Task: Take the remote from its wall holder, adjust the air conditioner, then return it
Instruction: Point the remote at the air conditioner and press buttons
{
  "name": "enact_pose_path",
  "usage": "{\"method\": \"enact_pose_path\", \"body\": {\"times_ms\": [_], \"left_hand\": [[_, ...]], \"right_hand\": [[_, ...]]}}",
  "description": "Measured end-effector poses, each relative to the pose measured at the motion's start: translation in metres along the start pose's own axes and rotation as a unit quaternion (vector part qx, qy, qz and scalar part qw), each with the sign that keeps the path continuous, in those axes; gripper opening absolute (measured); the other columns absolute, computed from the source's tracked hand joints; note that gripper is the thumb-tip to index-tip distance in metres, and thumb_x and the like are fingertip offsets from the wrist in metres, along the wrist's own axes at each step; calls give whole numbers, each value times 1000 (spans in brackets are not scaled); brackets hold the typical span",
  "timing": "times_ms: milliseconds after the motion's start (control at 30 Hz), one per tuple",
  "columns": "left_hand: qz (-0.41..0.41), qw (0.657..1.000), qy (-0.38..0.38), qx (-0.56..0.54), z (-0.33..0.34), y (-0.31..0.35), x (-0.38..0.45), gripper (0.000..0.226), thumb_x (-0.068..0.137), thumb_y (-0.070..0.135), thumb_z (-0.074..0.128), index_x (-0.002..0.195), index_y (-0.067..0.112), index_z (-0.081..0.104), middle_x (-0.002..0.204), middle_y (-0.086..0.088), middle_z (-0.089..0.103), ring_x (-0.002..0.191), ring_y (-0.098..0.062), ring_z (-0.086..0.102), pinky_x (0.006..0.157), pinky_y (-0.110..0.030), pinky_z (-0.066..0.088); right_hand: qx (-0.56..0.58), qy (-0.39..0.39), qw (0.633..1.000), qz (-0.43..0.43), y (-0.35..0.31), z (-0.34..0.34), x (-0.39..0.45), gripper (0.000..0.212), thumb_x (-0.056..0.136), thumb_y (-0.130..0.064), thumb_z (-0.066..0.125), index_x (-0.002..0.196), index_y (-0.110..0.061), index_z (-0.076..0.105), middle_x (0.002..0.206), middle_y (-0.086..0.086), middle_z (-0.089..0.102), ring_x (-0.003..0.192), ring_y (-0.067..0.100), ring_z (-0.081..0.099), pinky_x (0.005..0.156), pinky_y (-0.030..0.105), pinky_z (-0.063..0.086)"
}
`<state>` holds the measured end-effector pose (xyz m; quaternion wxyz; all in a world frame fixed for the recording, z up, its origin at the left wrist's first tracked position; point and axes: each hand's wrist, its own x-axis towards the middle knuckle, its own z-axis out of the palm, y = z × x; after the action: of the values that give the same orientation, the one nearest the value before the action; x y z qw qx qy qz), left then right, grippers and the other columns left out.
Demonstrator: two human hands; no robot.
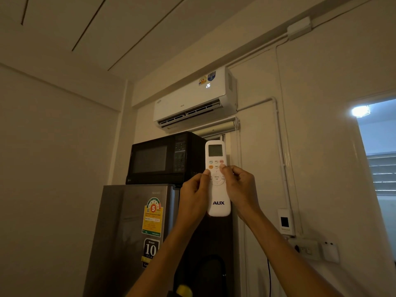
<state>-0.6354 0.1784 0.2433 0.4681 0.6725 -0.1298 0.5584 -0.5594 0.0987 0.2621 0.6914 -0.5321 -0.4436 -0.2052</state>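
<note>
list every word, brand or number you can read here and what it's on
"AUX": on the remote, lower body.
"MENU OK": remote's round centre button.
"26": lit display on the air conditioner.
"5": yellow-green energy label on the fridge.
"10": dark sticker lower on the fridge.
Too small or blurred: remote's other buttons, air conditioner stickers, microwave panel.

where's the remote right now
The remote is center frame, held upright between the left hand and right hand, below the air conditioner.
</note>
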Motion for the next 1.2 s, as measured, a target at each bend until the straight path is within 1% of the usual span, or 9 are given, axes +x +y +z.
{"method": "enact_pose_path", "body": {"times_ms": [200, 400, 600, 767, 900, 1100, 1200], "left_hand": [[1, 1000, 0, 1, 0, 1, 0, 20, 92, 25, 39, 80, 23, 55, 80, 2, 64, 63, -5, 66, 51, -12, 52], [4, 1000, 1, -1, 1, 3, -2, 20, 92, 25, 39, 79, 24, 55, 80, 2, 64, 65, -8, 65, 52, -12, 52], [8, 1000, 4, 2, 1, 3, -2, 19, 92, 25, 40, 81, 24, 55, 82, 1, 64, 70, -11, 66, 53, -13, 53], [7, 1000, 6, 3, 2, 4, -2, 19, 92, 25, 40, 80, 24, 55, 81, 2, 65, 68, -10, 66, 53, -14, 54], [3, 1000, 7, -1, 2, 4, -2, 19, 92, 25, 40, 80, 24, 55, 80, 2, 64, 67, -10, 66, 52, -13, 53], [0, 1000, 2, 3, 2, 3, -2, 19, 92, 27, 40, 82, 23, 56, 83, 0, 65, 72, -13, 66, 56, -17, 55], [4, 1000, 2, 8, 2, 3, -2, 19, 92, 26, 40, 80, 23, 55, 82, 0, 65, 71, -13, 66, 56, -17, 55]], "right_hand": [[0, 3, 1000, 3, 1, 0, -1, 18, 85, -33, 55, 92, -17, 60, 100, 8, 70, 78, 22, 69, 66, 33, 58], [1, 6, 1000, 3, 0, -1, 0, 19, 85, -33, 55, 92, -16, 60, 101, 9, 70, 78, 23, 69, 67, 35, 58], [3, 3, 1000, 5, -1, -2, -1, 19, 85, -32, 55, 94, -16, 60, 104, 10, 70, 79, 23, 69, 65, 32, 58], [10, 3, 1000, 2, -2, -2, -3, 16, 85, -31, 54, 92, -17, 60, 104, 11, 70, 80, 24, 69, 65, 32, 58], [10, 4, 1000, 1, -3, -2, -3, 14, 86, -32, 54, 89, -19, 59, 101, 9, 70, 73, 19, 68, 62, 28, 56], [12, 3, 1000, 3, -3, -4, -3, 16, 86, -31, 54, 91, -17, 60, 102, 10, 70, 75, 22, 68, 63, 29, 56], [17, 1, 1000, 7, -3, -4, -4, 17, 86, -31, 54, 92, -16, 60, 102, 10, 70, 72, 17, 67, 60, 27, 55]]}}
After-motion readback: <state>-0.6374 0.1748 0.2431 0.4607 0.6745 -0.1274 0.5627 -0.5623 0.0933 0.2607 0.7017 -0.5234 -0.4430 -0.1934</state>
